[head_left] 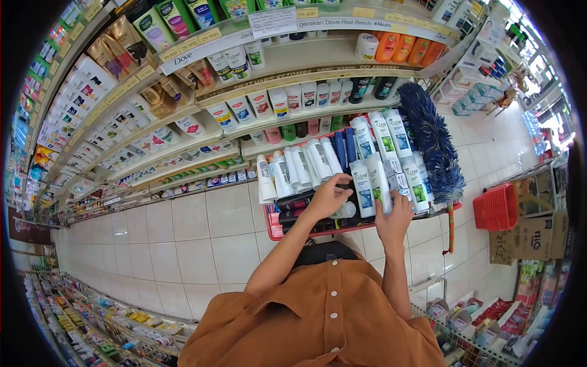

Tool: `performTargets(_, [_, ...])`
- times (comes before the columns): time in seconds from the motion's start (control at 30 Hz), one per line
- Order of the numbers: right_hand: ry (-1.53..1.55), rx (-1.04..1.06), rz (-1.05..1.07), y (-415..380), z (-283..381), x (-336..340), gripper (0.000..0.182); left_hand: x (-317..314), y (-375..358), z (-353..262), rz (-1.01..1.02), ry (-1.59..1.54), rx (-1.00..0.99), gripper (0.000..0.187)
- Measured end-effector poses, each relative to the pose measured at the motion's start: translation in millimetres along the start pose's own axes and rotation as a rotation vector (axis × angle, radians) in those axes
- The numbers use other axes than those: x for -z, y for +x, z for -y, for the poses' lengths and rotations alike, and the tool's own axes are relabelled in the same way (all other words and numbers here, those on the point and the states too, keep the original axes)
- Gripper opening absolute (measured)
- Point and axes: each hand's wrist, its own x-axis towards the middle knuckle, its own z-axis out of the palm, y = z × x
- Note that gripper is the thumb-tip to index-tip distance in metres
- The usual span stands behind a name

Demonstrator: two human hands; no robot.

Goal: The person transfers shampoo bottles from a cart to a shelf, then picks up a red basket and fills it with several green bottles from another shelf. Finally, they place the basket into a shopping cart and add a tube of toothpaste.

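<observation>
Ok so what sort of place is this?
Probably a shop's toiletries aisle: bottles line the shelves, price tags run along their edges, and there's a Dove sign.

- Bottles (362, 194): smooth white plastic, slightly glossy
- Tubes (319, 160): smooth plastic, softly shiny
- Duster (433, 144): shaggy, rough-looking fibre
- Basket (495, 208): smooth red plastic
- Floor (199, 254): smooth, glossy tile, catching light
- Shirt (287, 324): matt cloth, lightly creased
- Buttons (334, 293): smooth, plastic-looking
- Carton (537, 243): matt brown cardboard
- Notice (273, 22): white paper
</observation>
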Motion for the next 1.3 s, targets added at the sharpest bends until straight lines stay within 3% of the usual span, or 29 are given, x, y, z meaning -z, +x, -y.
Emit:
performTargets(0.43, [0.039, 0.034, 0.004, 0.6, -7.4, 3.2, 0.036, 11.0, -26.0, -1.5, -0.06, 0.199, 0.006, 0.041])
performTargets(0.73, [0.041, 0.02, 0.01, -1.2, -6.8, 3.2, 0.039, 3.7, -33.2, 9.0, -0.179, 0.202, -0.097, 0.04])
performTargets(0.83, [0.053, 0.016, 0.008, -1.0, -8.1, 6.1, 0.041, 10.0, -35.7, 11.6, -0.234, 0.183, -0.049, 0.036])
performTargets(1.0, [0.035, 0.034, 0.005, -2.0, -10.2, 5.8, 0.043, 40.8, -49.5, 28.3, -0.471, -0.009, 0.024, 0.021])
performTargets(1.3, [-0.017, 0.027, 0.045, 2.8, 0.0, 0.3, 0.047, 93.2, -110.2, 81.6, -0.731, -0.02, 0.087, 0.023])
